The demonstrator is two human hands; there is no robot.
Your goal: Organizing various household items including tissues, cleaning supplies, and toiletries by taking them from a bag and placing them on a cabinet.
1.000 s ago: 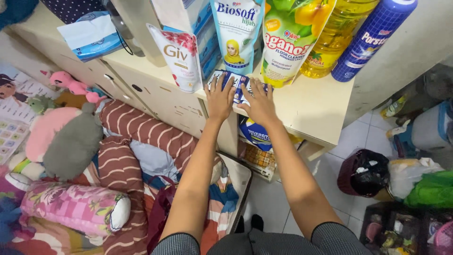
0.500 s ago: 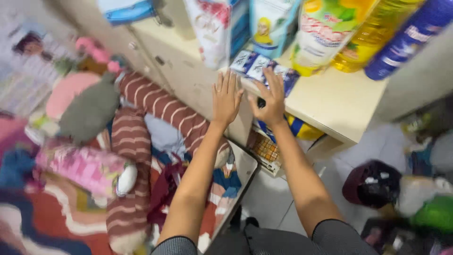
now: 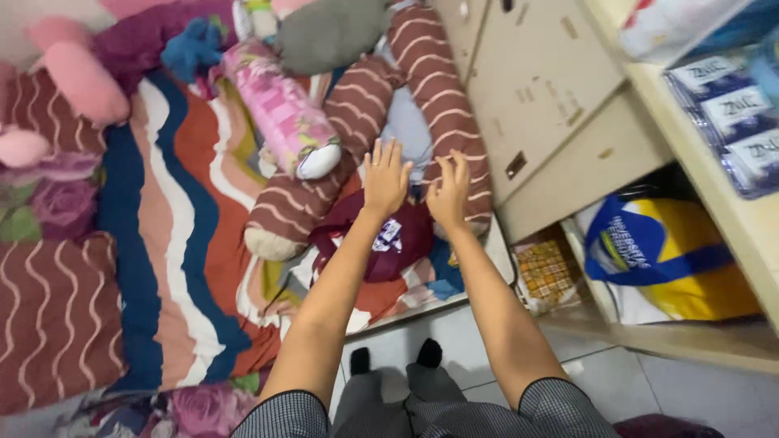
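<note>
Head view looks down on both arms stretched forward over a low bed. Left hand (image 3: pixel 385 177) is spread flat, its fingers wide and straight, holding nothing. Right hand (image 3: pixel 448 191) is looser, its fingers slightly curled and a little apart, also holding nothing. Whether either hand touches what lies under it cannot be told.

Just below the fingers of both hands lies a dark maroon bag (image 3: pixel 389 239) with a small white and purple label, resting on the bed's near edge. Beyond the fingertips two brown bolsters with thin white stripes (image 3: pixel 357 122) run away from the hands, with a pale grey-blue cloth between them. Left of the left fingers lies a pink flowered bolster (image 3: pixel 280 113) with a white end cap. Farther left spreads a wavy striped blanket (image 3: pixel 174 211) in orange, white and dark blue.

Right of the right fingers, close by, stands a beige cabinet (image 3: pixel 544 89) with drawers; the gap between it and the bed edge is narrow. Below it sits a yellow checked packet (image 3: pixel 548 272), then a blue, white and yellow bag (image 3: pixel 657 251) on a low shelf. Above, on the counter, lie blue wrapped packs (image 3: pixel 726 105). Grey tiled floor (image 3: pixel 617 381) gives open room near the person's feet.
</note>
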